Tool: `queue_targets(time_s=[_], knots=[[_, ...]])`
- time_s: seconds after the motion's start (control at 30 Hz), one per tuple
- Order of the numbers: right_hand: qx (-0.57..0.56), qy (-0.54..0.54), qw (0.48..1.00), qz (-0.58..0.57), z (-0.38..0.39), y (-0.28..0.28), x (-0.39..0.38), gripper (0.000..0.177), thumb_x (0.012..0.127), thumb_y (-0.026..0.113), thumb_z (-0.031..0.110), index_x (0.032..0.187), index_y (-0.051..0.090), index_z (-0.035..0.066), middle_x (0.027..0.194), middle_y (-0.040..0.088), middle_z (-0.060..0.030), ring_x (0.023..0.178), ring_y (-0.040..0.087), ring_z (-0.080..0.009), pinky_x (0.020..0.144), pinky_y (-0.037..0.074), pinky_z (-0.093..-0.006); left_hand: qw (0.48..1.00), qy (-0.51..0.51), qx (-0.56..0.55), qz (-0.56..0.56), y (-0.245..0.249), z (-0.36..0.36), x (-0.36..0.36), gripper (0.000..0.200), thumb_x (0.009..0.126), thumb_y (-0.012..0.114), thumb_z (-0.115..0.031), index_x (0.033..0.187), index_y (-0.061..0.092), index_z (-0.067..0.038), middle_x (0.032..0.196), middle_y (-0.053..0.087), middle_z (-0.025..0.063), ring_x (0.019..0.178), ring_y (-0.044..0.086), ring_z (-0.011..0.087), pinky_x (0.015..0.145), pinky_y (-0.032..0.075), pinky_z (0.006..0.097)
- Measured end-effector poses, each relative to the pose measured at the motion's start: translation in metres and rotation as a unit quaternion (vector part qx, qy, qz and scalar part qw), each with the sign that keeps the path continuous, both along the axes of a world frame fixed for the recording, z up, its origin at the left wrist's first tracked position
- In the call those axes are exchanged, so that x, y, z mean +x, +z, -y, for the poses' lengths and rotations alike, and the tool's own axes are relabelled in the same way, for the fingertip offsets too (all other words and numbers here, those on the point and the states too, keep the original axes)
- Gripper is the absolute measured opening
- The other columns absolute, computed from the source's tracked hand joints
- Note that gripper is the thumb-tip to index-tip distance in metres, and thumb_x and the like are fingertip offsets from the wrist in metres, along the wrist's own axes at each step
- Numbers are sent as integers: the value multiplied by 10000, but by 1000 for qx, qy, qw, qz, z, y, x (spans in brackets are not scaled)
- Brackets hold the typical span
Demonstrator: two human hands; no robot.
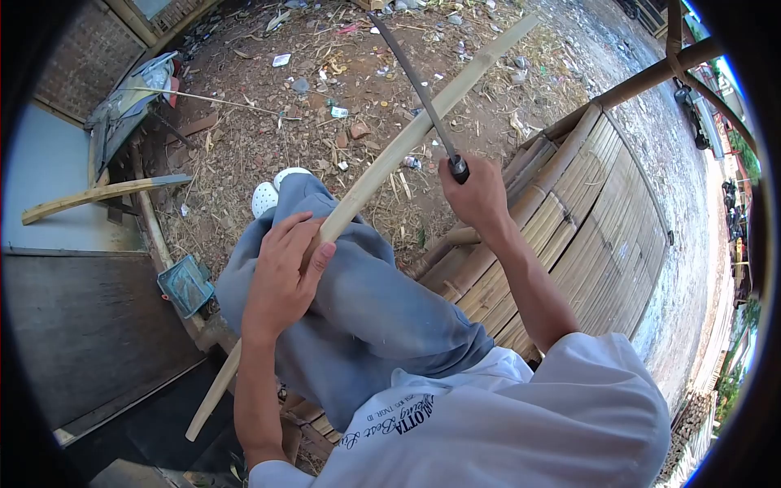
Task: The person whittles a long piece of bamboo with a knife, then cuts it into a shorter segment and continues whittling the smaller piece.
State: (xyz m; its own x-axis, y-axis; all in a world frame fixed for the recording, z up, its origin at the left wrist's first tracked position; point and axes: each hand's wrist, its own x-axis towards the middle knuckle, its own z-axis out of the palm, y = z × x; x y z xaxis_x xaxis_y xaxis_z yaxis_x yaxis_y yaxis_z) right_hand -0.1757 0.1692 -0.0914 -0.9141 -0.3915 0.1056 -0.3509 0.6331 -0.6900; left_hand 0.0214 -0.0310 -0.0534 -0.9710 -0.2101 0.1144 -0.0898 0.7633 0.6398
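A long pale bamboo strip (389,161) runs slantwise over my lap, from the lower left up to the top right, bending slightly. My left hand (285,264) is wrapped around it above my knee, thumb on the near side. In my right hand (478,193) is the dark handle of a long knife (409,75), gripped in a fist. Its narrow dark blade points up and to the left, crossing the strip beyond my left hand. The lower end of the strip passes under my left forearm and comes out beside it.
To my right is a bamboo slat bench (598,211). Shavings and litter cover the dirt ground (244,73). A blue plastic basket (185,285) sits at the left, below a wooden piece (106,195). A dark panel (89,325) stands at far left.
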Motion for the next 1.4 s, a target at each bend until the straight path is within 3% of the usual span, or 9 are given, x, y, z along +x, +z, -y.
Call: queue_targets(time_s=[0.1,0.43,0.63,0.73,0.83,1.1,1.17,1.27,1.4], knots=[[25,232,972,-22,8,-11,40,212,817,636,177,704,602,1,569,550,-193,537,577,-363,556,439,-445,999,-8,-4,33,5,-1,-2,366,955,554,-322,1088,609,14,1093,641,149,1182,526,317,1011,367,429],[47,-66,993,-86,-19,-1,-71,241,832,602,225,772,651,-4,628,605,-211,609,618,-390,607,471,-472,1000,3,-16,17,0,0,3,382,945,569,-318,1132,601,14,1120,639,148,1181,520,323,1021,353,450],[26,209,975,-72,2,-29,14,154,764,679,170,728,610,37,616,588,-201,584,612,-371,587,486,-444,999,-14,-50,14,3,-7,-1,421,922,597,-357,1145,592,0,1130,630,146,1204,500,318,1021,352,451],[-50,-49,998,9,-4,-24,-35,205,814,617,199,770,627,-1,599,584,-207,570,589,-398,557,451,-453,999,8,-32,14,1,-5,1,431,912,608,-370,1138,594,-3,1136,629,141,1198,502,317,1018,356,447],[-42,-120,991,-35,-19,-38,-75,203,828,608,190,810,633,-11,594,572,-209,551,575,-396,553,433,-451,999,0,-37,14,2,-4,0,419,918,601,-362,1138,593,-5,1142,629,139,1193,503,319,1016,359,447],[-168,198,957,-130,13,-77,4,376,882,600,200,585,511,-14,474,470,-146,426,487,-250,479,373,-395,1000,0,-24,19,3,-6,-3,405,932,582,-348,1142,593,-2,1140,632,138,1192,502,326,1018,356,451],[-177,-79,980,50,13,-71,-31,347,857,615,181,592,495,-7,471,447,-89,429,432,-209,461,339,-386,1000,6,-14,17,3,-6,0,406,934,580,-348,1143,593,-1,1138,633,137,1193,502,326,1021,353,451],[-240,-79,968,12,11,-73,-57,381,879,604,196,588,471,-10,469,369,-66,451,351,-149,455,312,-361,1000,-3,-25,15,4,-6,-3,404,935,579,-342,1146,593,2,1139,632,141,1193,502,328,1024,351,450],[-185,204,961,-14,17,-85,4,205,799,639,145,677,524,28,546,422,-120,481,399,-185,481,346,-355,999,-2,-38,14,2,-7,-3,406,938,573,-345,1149,593,2,1144,629,146,1192,501,330,1022,352,450]])
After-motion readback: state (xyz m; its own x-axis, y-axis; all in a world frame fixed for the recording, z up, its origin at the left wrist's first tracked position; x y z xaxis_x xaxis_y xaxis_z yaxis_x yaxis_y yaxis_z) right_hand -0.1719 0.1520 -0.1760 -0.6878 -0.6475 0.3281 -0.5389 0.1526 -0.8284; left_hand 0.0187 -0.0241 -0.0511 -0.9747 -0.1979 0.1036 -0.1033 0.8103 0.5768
